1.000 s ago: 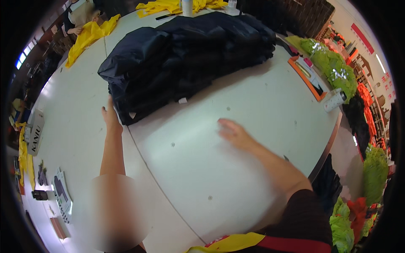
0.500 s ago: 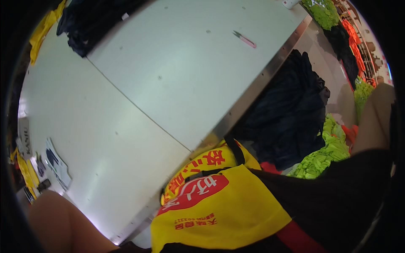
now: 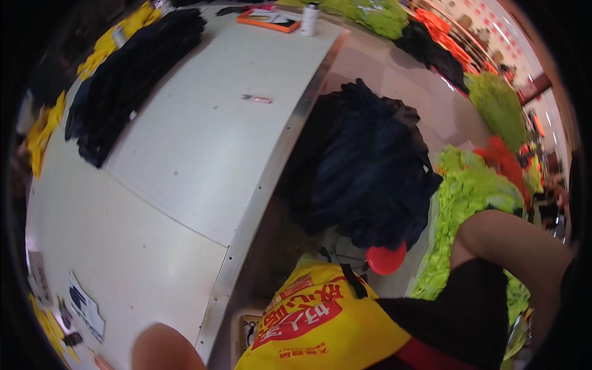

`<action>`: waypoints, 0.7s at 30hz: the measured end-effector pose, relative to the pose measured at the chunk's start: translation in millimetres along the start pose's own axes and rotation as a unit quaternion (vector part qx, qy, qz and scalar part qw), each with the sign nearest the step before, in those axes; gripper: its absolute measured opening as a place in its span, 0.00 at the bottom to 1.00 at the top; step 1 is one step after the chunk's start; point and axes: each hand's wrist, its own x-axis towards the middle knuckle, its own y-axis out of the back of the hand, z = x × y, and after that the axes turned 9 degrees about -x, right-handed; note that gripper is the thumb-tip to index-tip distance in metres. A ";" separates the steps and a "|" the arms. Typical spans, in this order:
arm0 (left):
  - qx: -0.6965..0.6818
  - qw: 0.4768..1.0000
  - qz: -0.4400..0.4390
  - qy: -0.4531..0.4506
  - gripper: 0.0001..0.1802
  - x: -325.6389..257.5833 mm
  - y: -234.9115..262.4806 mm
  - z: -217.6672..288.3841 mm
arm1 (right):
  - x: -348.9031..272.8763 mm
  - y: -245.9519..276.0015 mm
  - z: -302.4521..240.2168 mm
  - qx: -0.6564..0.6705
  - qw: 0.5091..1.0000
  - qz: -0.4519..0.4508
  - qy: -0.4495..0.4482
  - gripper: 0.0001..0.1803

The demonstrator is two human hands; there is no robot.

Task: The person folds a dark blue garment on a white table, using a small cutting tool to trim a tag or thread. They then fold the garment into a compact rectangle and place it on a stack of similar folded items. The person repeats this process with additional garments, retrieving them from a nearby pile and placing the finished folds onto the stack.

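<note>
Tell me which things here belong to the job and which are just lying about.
Probably the job's (both hands are out of view):
dark cloth stack on the white table
dark cloth heap beside it

Probably just lying about:
pink-handled thread snips
orange tray
white bottle
lime-green cloth heap

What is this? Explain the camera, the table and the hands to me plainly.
No machine: this is a person, seen from a wide fisheye camera on their own head, which bends straight edges. Parts of the left arm and right arm show, but neither hand does, so what they hold cannot be told. On the white table lie a long dark fabric pile, pink snips and an orange tray, with a white bottle beside the tray. A dark fabric heap sits beside the table.
</note>
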 end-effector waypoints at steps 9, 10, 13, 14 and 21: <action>-0.261 0.405 0.268 0.834 0.17 -76.4 -248.4 93.7 | -350.1 -33.4 331.4 -0.017 0.716 0.071 -0.694 0.41; -0.182 0.541 0.223 0.790 0.15 -78.2 -279.7 106.0 | -355.8 -36.4 361.2 0.010 0.679 0.104 -0.727 0.42; -0.287 0.487 0.175 0.806 0.16 -84.1 -349.3 144.4 | -367.6 -37.9 464.1 -0.021 0.640 0.168 -0.749 0.48; -0.302 0.477 0.116 0.817 0.16 -70.0 -358.1 136.3 | -367.0 -40.4 493.2 -0.034 0.621 0.223 -0.751 0.49; -0.359 0.480 0.050 0.799 0.17 11.3 -418.7 37.7 | -385.8 -17.3 595.7 0.109 0.473 0.435 -0.758 0.33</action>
